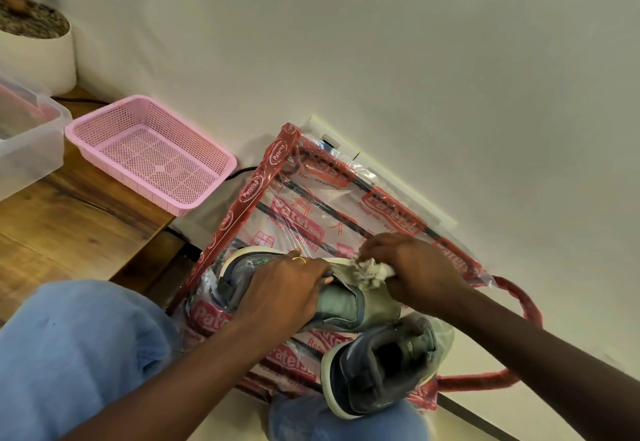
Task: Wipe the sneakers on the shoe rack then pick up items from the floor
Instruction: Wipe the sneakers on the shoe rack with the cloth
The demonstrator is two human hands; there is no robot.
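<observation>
The rack [262, 180] fills the lower centre of the frame, with both sneakers on it. The left hand [282, 290] grips the upper sneaker [346, 305] across its middle. The right hand [414, 264] pinches a white wad [372, 272] against its side. Wiping looks under way. Next, I judge, comes rubbing along that side, then the lower sneaker [377, 368].

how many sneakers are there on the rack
2. The first sneaker lies on the rack, gripped by the left hand while the right hand holds a cloth to it. The second sneaker sits nearer the camera at the rack's front. Any below would be hidden.
</observation>
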